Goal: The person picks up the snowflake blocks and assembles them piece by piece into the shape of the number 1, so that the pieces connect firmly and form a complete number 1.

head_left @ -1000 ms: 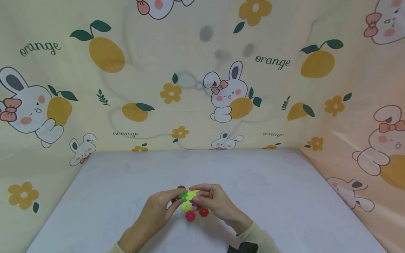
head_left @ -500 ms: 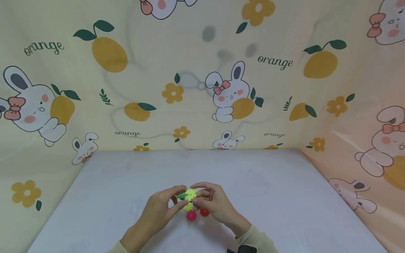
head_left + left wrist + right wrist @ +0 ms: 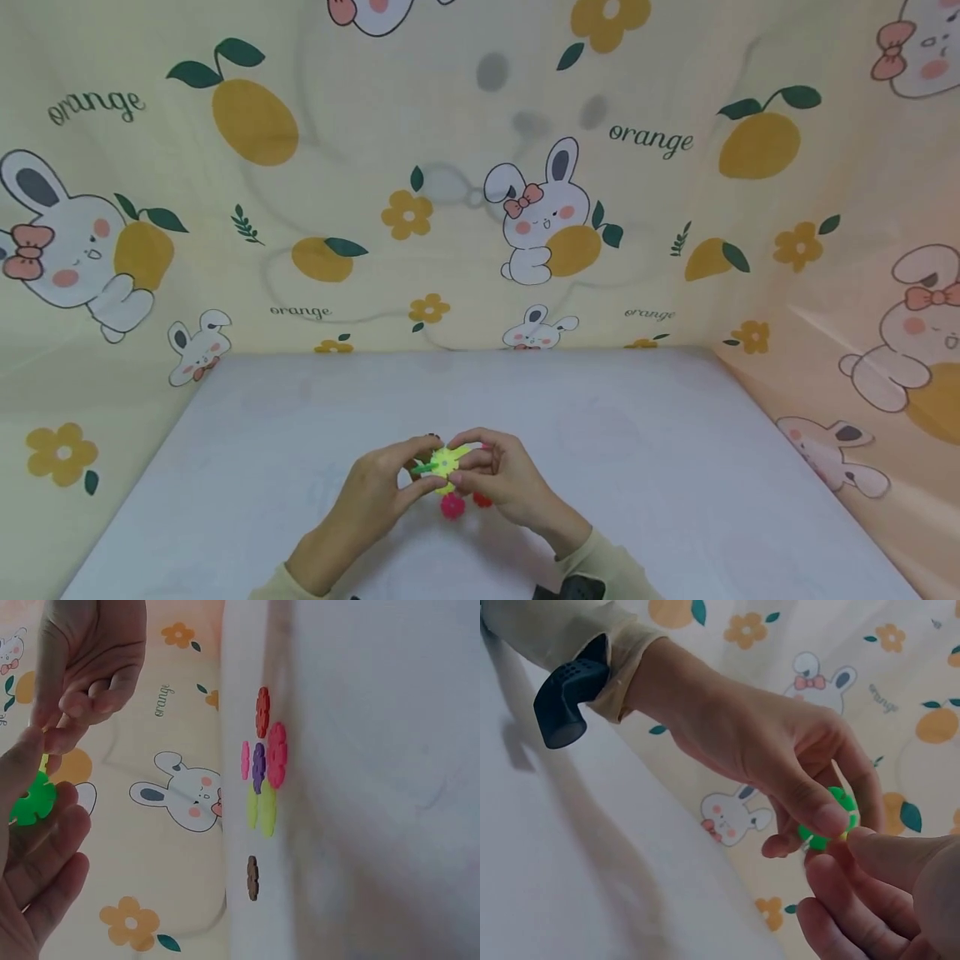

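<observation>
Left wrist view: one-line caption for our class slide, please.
Left hand holds a green disc, right hand beside it, coloured discs on the white table.

Green disc [image 3: 34, 801], yellow disc [image 3: 446, 462]; brown disc [image 3: 253, 879], purple disc [image 3: 259, 769]; white table [image 3: 660, 467]; cream backdrop [image 3: 375, 100], rabbit-and-fruit patterned.

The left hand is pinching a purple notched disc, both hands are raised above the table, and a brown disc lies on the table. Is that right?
Not quite: the notched disc pinched in the left hand is green, not purple, as the left wrist view shows. The rest holds: both hands are raised above the table, where a brown disc lies.
</observation>
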Motion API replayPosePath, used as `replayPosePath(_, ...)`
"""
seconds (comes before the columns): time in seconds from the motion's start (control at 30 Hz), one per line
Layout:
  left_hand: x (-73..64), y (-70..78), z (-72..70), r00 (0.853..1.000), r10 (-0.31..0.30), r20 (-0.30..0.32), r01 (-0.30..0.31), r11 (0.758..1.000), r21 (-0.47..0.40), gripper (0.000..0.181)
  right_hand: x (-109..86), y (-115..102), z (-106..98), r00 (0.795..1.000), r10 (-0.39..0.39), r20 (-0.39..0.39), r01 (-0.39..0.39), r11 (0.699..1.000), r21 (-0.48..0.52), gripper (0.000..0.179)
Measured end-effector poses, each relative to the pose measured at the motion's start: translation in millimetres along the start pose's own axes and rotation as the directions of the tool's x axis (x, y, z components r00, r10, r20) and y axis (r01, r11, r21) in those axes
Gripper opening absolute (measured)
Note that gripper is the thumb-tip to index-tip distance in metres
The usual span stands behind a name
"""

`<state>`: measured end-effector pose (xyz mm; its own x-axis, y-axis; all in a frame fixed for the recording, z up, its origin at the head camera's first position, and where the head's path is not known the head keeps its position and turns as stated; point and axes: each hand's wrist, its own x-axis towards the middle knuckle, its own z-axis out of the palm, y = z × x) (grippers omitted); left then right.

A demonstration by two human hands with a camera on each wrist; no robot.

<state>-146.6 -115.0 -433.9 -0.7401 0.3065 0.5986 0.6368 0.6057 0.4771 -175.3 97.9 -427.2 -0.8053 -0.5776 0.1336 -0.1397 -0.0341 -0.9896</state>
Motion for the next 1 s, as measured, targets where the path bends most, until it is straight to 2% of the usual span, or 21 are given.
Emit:
replayPosePath(0.17, -0.2, -0.8, -4.6, 0.999, -0.028, 0.035, 0.028, 1.000, 0.000, 0.041, -0.7, -1, -1, 0.999, 0.019, 0.039, -0.019, 1.000, 0.002, 0.039)
replayPosePath(0.33, -0.9, -1.9, -6.7, 0.994, -0.073, 0.086, 0.075, 0.997, -0.026, 0.039, -3.1, -3, -2, 0.994, 0.075, 0.076, -0.074, 0.997, -0.009, 0.046)
replayPosePath(0.47, -0.8, -4.5, -6.9, 0.990, -0.100, 0.098, 0.105, 0.993, -0.047, 0.037, -3.1, -4, -5, 0.991, 0.085, 0.105, -0.082, 0.996, -0.039, 0.046)
replayPosePath(0.63, 0.7, -9.4, -7.9, 0.982, -0.162, 0.097, 0.171, 0.981, -0.095, 0.038, 0.5, -2, -20, 0.995, 0.085, 0.056, -0.078, 0.991, -0.106, 0.038)
replayPosePath(0.7, 2.2, -10.4, -9.6, 0.972, -0.210, 0.109, 0.224, 0.965, -0.136, 0.038, 2.2, 1, -27, 0.996, 0.086, 0.021, -0.082, 0.987, -0.139, 0.037)
replayPosePath(0.87, 5.3, -10.3, -13.8, 0.931, -0.331, 0.151, 0.360, 0.903, -0.236, 0.037, 5.0, 12, -38, 0.995, 0.085, -0.044, -0.093, 0.965, -0.244, 0.035)
replayPosePath(1.0, 6.8, -9.9, -14.4, 0.903, -0.386, 0.189, 0.425, 0.864, -0.271, 0.036, 7.7, 23, -39, 0.991, 0.115, -0.072, -0.134, 0.918, -0.373, 0.035)
